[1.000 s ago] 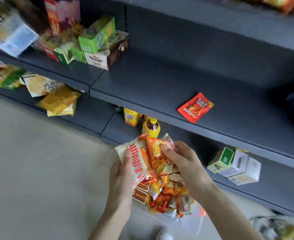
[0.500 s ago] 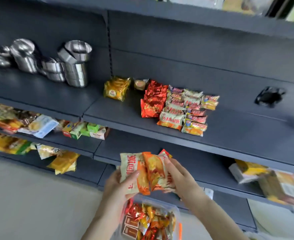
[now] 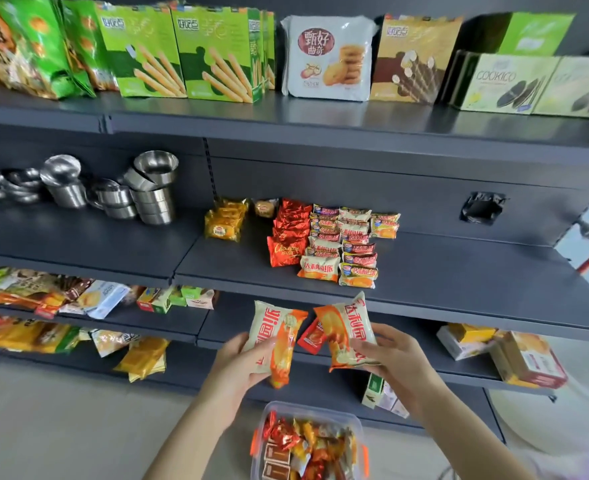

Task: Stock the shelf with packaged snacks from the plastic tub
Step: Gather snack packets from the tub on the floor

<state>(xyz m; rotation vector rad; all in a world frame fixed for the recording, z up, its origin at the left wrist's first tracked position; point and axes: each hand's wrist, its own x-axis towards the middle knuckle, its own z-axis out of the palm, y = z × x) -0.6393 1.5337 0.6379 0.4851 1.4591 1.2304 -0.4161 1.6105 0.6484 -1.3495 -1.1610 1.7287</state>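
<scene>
My left hand point(image 3: 239, 367) grips one cream-and-orange snack packet point(image 3: 274, 336) just below the front edge of the dark grey shelf point(image 3: 442, 275). My right hand point(image 3: 395, 358) grips a second packet of the same kind point(image 3: 346, 332) beside it, the two held apart. On that shelf lie rows of matching packets point(image 3: 341, 247), red foil packets point(image 3: 286, 233) and yellow packets point(image 3: 225, 221). The clear plastic tub point(image 3: 357, 422) with orange latches sits on the floor below my hands, filled with mixed snacks.
Steel cups point(image 3: 149, 188) stand on the same shelf to the left. Green and beige biscuit boxes point(image 3: 213, 53) line the shelf above. A small red packet point(image 3: 312, 336) lies on the shelf below. Boxes point(image 3: 525, 355) and bags point(image 3: 78, 299) fill the lower shelves.
The view has tilted up from the lower shelves to the upper ones. My hands rose towards the shelf and split the bunched packets, one in each hand.
</scene>
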